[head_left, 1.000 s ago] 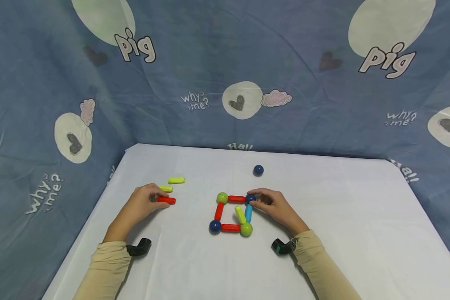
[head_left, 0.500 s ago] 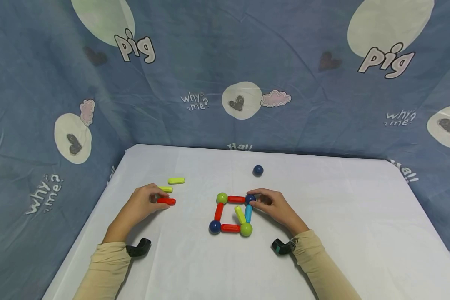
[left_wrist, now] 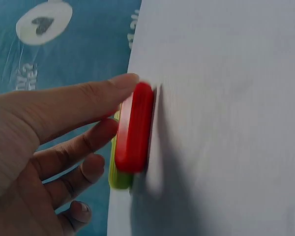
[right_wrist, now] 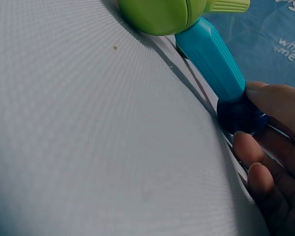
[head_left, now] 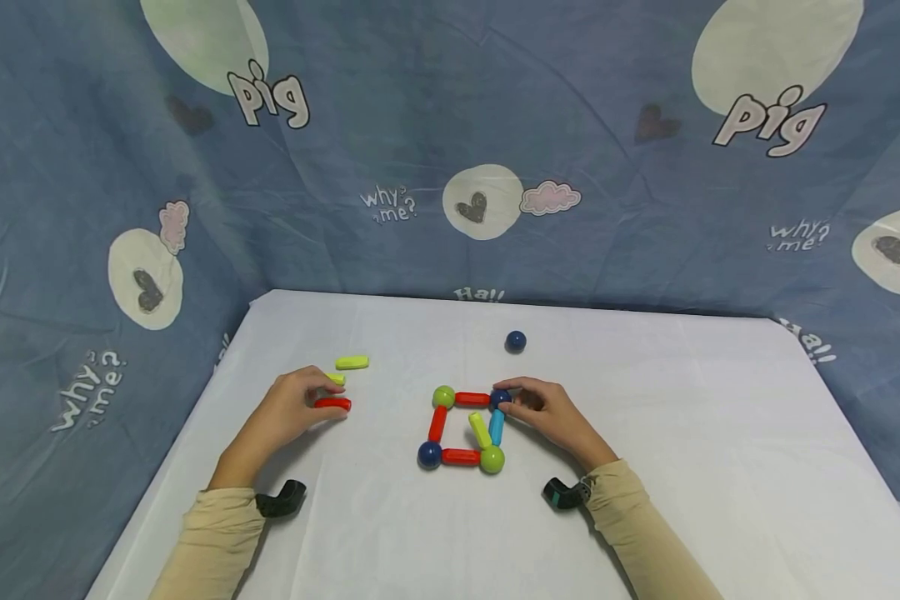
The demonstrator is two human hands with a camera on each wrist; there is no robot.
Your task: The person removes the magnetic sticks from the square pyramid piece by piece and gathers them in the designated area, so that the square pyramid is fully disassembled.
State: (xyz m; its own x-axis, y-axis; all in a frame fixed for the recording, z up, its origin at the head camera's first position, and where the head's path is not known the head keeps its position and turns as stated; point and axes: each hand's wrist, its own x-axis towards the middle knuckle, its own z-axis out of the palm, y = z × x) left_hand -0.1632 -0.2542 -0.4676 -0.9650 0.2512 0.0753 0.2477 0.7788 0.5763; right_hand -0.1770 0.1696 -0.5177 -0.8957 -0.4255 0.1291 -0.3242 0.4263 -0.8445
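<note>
My left hand (head_left: 292, 408) pinches a red magnetic rod (left_wrist: 134, 130) at the left of the table, thumb at one end and a fingertip along its side. Close behind lies a yellow-green rod (left_wrist: 120, 180), partly covered by the red one in the left wrist view. In the middle is a four-sided frame of rods and balls. My right hand (head_left: 551, 414) holds its far right dark blue ball (right_wrist: 241, 115) between thumb and fingers. A light blue rod (right_wrist: 211, 59) links that ball to a green ball (head_left: 492, 459), from which a yellow-green rod (head_left: 480, 429) tilts up.
Red rods (head_left: 461, 457) form the frame's other sides, with a green ball (head_left: 444, 397) and a dark blue ball (head_left: 430, 454) at the corners. Farther back lie a loose dark blue ball (head_left: 516, 342) and another yellow-green rod (head_left: 352, 362). Patterned blue cloth (head_left: 450, 108) hangs behind the white table.
My left hand has shifted slightly to the right around the red rod and covers more of the nearer yellow-green rod. My right hand and the frame have stayed in place.
</note>
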